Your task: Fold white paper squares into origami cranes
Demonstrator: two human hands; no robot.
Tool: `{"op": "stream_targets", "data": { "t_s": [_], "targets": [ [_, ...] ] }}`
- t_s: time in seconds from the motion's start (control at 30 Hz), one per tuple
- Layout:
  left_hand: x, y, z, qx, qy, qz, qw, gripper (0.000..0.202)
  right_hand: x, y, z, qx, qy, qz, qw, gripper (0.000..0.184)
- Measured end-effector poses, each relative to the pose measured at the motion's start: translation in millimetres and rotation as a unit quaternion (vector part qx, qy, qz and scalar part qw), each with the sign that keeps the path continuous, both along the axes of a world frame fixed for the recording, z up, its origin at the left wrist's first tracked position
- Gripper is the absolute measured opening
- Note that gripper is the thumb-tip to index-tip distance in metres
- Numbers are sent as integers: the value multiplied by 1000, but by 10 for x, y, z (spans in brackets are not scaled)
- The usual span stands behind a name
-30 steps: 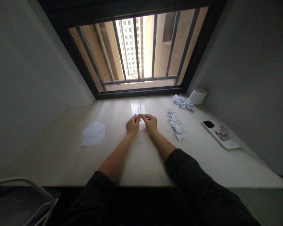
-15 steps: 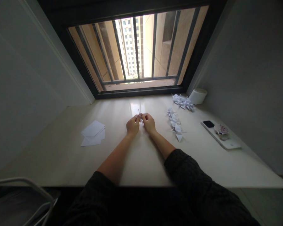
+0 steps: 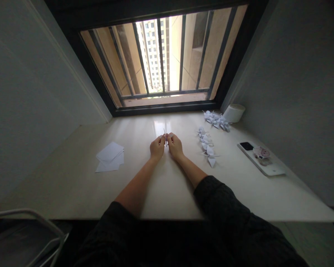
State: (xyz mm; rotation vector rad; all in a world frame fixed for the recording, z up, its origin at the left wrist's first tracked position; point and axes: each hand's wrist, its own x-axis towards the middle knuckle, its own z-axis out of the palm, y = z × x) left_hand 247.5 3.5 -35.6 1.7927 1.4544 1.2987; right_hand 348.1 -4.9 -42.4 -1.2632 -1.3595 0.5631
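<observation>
Taking 12 o'clock as straight ahead of me: nearest thing is a pale metal tube frame (image 3: pixel 30 212) around 9 to 10 o'clock, below the ledge. Then my dark sleeves (image 3: pixel 222 198), pushed up, with both forearms lying out over the cream ledge (image 3: pixel 171 200).

Around 2 o'clock there's a white phone (image 3: pixel 269 168), camera side up, with a round patterned grip (image 3: pixel 261 152) stuck on its back. Over at 10 to 11 o'clock, a few loose white sheets (image 3: pixel 110 154) overlap, one showing a pointed corner.

Dead on 12, my left hand (image 3: pixel 157 149) and right hand (image 3: pixel 175 146) are almost meeting. Both have thumb and fingers pinched on a thin piece (image 3: pixel 164 132) that's between them, pretty much upright and edge-on to me. My fingers hide most of it, so I can't tell its shape.

At 1 o'clock, a row of folded white papers (image 3: pixel 207 144), all pointy bits, runs away from me. Further out, also 1 o'clock, there's a jumbled pile of folded papers (image 3: pixel 216 121) right by a white cylinder (image 3: pixel 233 113), cup or roll, can't tell. Past everything at 12: a dark-framed window (image 3: pixel 167 110) with bars (image 3: pixel 160 55) and a tall building (image 3: pixel 153 55) outside.
</observation>
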Motion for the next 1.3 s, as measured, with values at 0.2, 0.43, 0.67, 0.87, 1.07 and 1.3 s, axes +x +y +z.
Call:
{"op": "stream_targets", "data": {
  "t_s": [0.2,0.43,0.67,0.87,1.07,1.3],
  "targets": [
    [24,63,-23,-40,-141,-27,989,48,-33,37,-22,1,94,19,995,39],
    [37,74,13,-65,-238,-58,967,50,-62,58,-28,-5,160,39,986,40],
    [48,62,31,-80,-262,-67,959,51,-76,60,-9,-21,176,36,984,43],
    [52,64,40,-86,-267,-60,958,52,-81,48,9,-32,172,33,984,45],
    [69,64,44,-98,-299,-62,947,52,-85,59,-1,-29,186,32,982,45],
    [70,74,24,-100,-303,-64,946,52,-90,57,-15,-29,193,32,980,44]
  ]
}}
